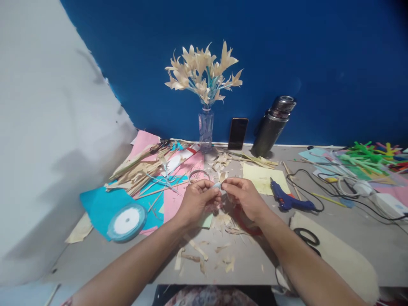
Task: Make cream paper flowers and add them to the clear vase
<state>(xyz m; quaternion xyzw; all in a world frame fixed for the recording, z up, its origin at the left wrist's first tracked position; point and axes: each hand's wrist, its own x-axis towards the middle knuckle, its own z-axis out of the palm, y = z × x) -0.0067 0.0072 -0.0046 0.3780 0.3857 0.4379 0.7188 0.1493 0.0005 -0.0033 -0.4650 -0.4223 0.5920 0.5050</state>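
My left hand (200, 199) and my right hand (244, 196) meet over the middle of the table, thumbs and fingers pinched. Between their fingertips is a small light-blue strip (217, 185), perhaps ribbon; the fingers cover most of it. A pale husk piece (222, 175) shows just behind the fingertips, and I cannot tell whether it is joined to the strip. Under the hands lie pale husk scraps (225, 221). To the left, a spool of light-blue ribbon (127, 221) rests on blue paper (95, 204).
Husk flowers (204, 63) stand in a clear bottle (206, 127) by the wall, beside a phone (238, 134) and a flask (272, 125). Right lie a blue glue gun (290, 200), scissors (307, 238), cables and pipe cleaners (363, 155). Dried husks (137, 174) are heaped left.
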